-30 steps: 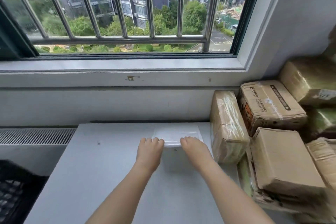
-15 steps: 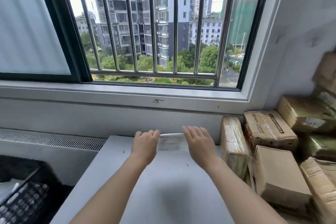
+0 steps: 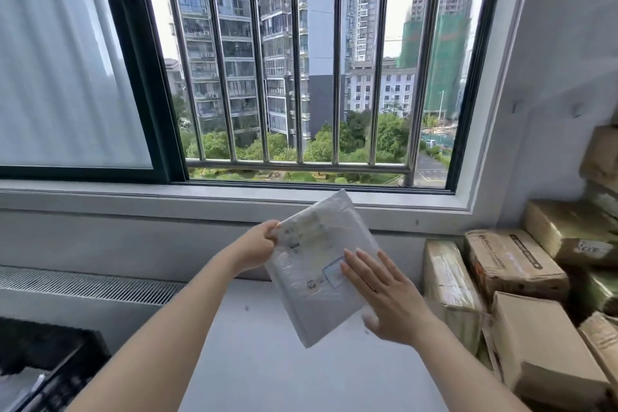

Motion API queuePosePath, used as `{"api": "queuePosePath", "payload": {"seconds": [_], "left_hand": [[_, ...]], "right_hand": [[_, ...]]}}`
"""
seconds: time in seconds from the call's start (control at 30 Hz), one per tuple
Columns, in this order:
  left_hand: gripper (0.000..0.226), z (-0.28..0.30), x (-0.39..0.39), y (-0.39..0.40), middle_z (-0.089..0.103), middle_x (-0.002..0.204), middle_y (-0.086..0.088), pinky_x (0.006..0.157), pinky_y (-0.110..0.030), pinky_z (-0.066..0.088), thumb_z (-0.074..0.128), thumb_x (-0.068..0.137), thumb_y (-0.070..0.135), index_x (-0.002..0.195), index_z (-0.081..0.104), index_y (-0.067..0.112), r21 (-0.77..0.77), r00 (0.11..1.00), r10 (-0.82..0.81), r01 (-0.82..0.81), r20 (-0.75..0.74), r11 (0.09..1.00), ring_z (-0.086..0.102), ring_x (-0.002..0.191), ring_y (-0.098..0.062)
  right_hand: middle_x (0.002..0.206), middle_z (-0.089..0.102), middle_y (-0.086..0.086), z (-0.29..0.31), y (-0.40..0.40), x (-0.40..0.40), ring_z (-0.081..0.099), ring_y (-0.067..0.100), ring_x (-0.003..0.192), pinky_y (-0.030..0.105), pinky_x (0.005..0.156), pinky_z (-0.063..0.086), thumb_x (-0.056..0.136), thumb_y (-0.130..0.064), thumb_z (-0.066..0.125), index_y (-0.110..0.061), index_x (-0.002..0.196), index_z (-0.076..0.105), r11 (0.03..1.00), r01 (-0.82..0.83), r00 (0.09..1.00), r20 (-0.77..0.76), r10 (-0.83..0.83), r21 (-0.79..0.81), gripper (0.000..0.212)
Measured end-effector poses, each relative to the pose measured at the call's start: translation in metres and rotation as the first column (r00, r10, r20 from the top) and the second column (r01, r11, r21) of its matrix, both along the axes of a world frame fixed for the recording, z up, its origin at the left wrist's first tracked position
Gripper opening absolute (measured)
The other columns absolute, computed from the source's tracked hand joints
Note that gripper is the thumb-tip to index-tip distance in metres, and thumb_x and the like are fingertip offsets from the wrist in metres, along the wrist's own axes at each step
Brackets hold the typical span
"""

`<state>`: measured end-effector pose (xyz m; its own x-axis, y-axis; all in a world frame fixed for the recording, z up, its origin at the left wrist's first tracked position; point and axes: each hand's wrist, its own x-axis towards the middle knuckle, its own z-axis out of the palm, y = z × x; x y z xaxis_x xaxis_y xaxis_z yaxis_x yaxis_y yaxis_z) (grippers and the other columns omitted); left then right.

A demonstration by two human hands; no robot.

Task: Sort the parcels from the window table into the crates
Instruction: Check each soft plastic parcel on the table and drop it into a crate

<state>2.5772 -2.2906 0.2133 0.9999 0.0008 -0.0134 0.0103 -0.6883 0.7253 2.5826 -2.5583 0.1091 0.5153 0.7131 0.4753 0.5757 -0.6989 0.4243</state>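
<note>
1. Black crate [image 3: 50, 375], lower left, well below and left of the grip. Only a corner shows and its contents are blurred. Risk: a blind toss toward it could miss the opening.
2. Left hand [image 3: 257, 246], fingers closed in a pinch on the upper-left edge of the white bubble mailer [image 3: 322, 264]. Risk: the pinch takes only the rim of slick film, so a fast swing could pull it free.
3. White bubble mailer, held in the air above the grey table [image 3: 267, 361], tilted, label side facing the camera. Risk: soft body may fold or sag about the pinch, hiding the label before it is read.
4. Right hand [image 3: 388, 301], fingers spread flat against the mailer's lower-right face, not curled round it. Risk: it steadies only; if it lifts away, the whole load passes to the pinch.
5. Stacked cardboard parcels [image 3: 515, 278], right of the grip, crowded and leaning. Risk: a passing elbow could shift them.
</note>
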Motion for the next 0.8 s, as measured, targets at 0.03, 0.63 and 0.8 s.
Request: {"api": "queuePosePath", "payload": {"seconds": [0.03,0.63,0.8], "left_hand": [[0.037,0.002,-0.002,0.003,0.063,0.104,-0.002,0.061,-0.008,0.044,0.037,0.094,-0.007,0.117,0.054,0.016,-0.038,1.0,-0.009,0.009,-0.017,0.999,0.057,0.086,-0.012],[0.094,0.033,-0.074,-0.055,0.001,0.159,-0.017,0.115,-0.053,0.0,0.053,0.068,0.075,0.147,0.026,0.032,0.422,0.639,-0.088,-0.393,0.764,0.817,-0.005,0.146,-0.032],[0.087,0.039,-0.086,-0.065,0.027,0.152,-0.024,0.11,-0.06,0.025,0.065,0.062,-0.009,0.141,0.046,0.02,0.254,0.419,0.001,-0.553,0.908,0.793,0.02,0.141,-0.04]], "right_hand": [[0.153,0.03,0.008,0.0,0.002,0.001,0.03,0.025,0.139,0.045,0.113,0.018,0.062,-0.027,0.068,-0.01,0.145,0.031,1.0,-0.006,0.999,0.053,0.005,0.027,0.092],[0.138,0.051,0.017,0.109,0.063,-0.012,0.04,0.028,0.133,0.043,0.11,0.036,0.071,0.016,0.06,-0.001,0.135,0.048,0.642,-0.168,0.92,0.354,-0.171,0.748,0.068],[0.147,0.038,0.013,0.133,0.066,-0.042,0.031,0.029,0.14,0.043,0.117,0.026,0.06,0.024,0.055,-0.004,0.139,0.038,0.569,-0.278,0.927,0.372,-0.054,0.774,0.086]]}}
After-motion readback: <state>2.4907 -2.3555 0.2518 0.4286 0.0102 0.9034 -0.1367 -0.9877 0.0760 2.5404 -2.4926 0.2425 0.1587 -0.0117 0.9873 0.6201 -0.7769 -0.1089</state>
